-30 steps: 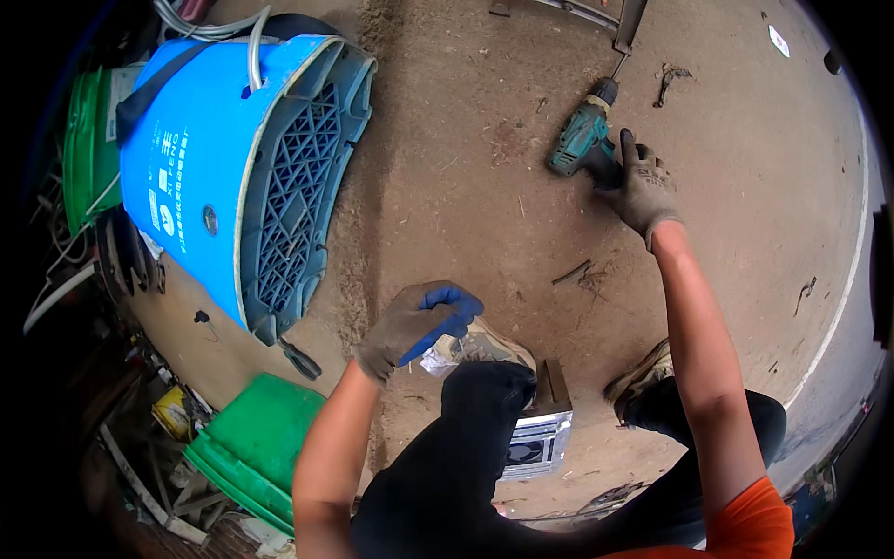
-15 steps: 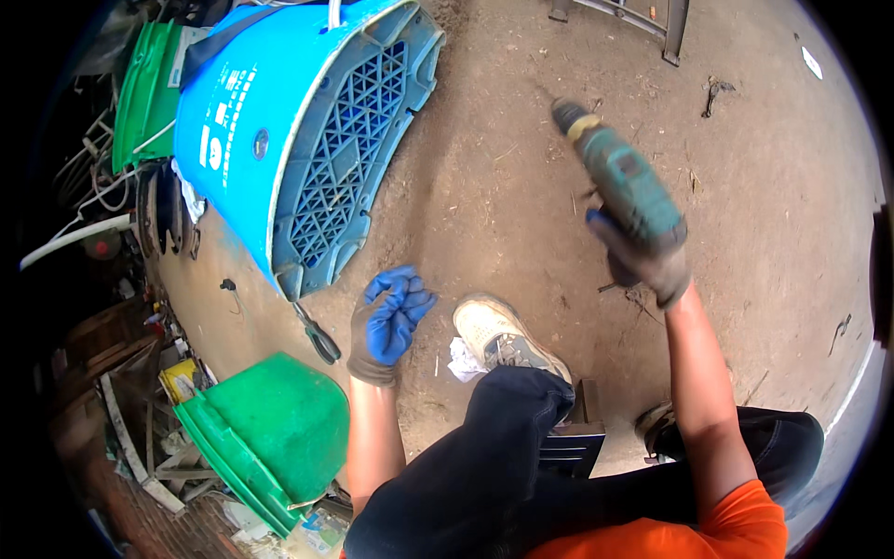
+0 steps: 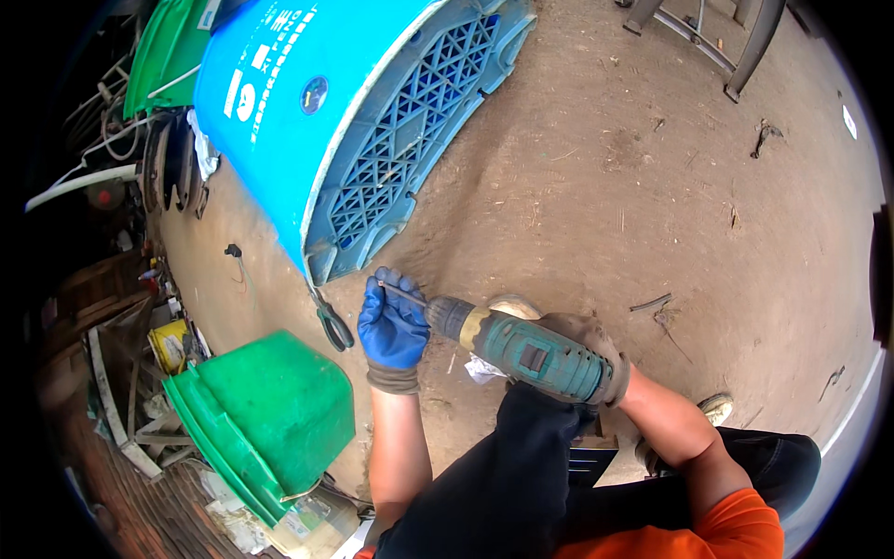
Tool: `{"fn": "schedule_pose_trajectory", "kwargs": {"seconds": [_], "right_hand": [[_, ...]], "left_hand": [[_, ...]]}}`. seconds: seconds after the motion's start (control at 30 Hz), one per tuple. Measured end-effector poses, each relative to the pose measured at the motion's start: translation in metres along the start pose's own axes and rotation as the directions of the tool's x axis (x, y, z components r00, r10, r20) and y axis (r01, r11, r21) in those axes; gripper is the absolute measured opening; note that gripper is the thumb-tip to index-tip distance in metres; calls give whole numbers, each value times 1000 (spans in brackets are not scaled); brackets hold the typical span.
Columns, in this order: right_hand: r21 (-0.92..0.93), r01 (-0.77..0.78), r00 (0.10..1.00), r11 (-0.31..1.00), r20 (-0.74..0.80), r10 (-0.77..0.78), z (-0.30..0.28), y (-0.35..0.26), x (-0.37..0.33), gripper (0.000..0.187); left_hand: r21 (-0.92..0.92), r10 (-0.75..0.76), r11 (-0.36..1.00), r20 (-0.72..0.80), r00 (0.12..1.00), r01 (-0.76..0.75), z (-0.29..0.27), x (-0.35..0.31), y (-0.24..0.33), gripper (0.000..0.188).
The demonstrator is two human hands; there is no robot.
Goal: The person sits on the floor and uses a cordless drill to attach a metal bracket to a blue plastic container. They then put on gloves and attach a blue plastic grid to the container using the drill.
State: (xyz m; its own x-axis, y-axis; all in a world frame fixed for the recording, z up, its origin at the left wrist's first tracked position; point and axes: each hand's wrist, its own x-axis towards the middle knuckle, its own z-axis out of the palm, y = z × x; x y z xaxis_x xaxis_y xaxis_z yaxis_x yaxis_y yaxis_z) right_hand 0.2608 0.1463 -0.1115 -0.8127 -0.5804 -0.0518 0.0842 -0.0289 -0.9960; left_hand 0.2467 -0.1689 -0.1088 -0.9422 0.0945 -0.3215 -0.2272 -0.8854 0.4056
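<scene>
A green cordless drill [image 3: 535, 352] with a yellow-banded chuck lies across the middle of the view, its long thin bit [image 3: 404, 295] pointing left. My right hand [image 3: 605, 354], in a dark work glove, is wrapped around its grip, which is mostly hidden beneath the body. My left hand [image 3: 393, 326], in a blue-coated glove, is closed at the bit's tip. Whatever is pinched there, if anything, is too small to make out. Just beyond my left hand, a large blue plastic tub [image 3: 270, 140] lies tipped, its ribbed base [image 3: 410, 140] turned toward the right.
Green-handled pliers [image 3: 333, 324] lie by the tub's lower corner. An overturned green bin [image 3: 270, 410] sits left of my left forearm, near piled scrap [image 3: 130, 401]. A metal stand [image 3: 708, 47] rises at the far right. Crumpled white paper [image 3: 482, 370] lies by my shoe.
My right hand has swung the drill from the upper right down to the left, bringing its bit to my left hand's fingers. The view has shifted, so the tub appears farther right.
</scene>
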Motion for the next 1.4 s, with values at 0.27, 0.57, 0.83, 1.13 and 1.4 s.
{"fn": "schedule_pose_trajectory", "kwargs": {"seconds": [0.27, 0.57, 0.83, 1.13, 1.4], "right_hand": [[-45, 110, 993, 993, -27, -112, 8, 5, 5, 51], [-239, 191, 977, 952, -44, -207, 34, -21, 21, 74], [-199, 178, 983, 964, -12, -184, 57, 1, 30, 91], [-246, 161, 983, 956, -46, -178, 65, -4, 36, 77], [-252, 152, 981, 956, -81, -177, 68, 2, 39, 49]], "left_hand": [[14, 1, 1000, -11, 1000, -1, -7, -5, 11, 34], [132, 138, 983, -71, 988, -128, 28, 12, 12, 35], [189, 216, 962, -84, 973, -197, 29, 13, 20, 39], [134, 255, 963, -177, 950, -234, 34, 7, 18, 33], [971, 552, 189, 17, 834, -145, 80, 12, 45, 73]]}}
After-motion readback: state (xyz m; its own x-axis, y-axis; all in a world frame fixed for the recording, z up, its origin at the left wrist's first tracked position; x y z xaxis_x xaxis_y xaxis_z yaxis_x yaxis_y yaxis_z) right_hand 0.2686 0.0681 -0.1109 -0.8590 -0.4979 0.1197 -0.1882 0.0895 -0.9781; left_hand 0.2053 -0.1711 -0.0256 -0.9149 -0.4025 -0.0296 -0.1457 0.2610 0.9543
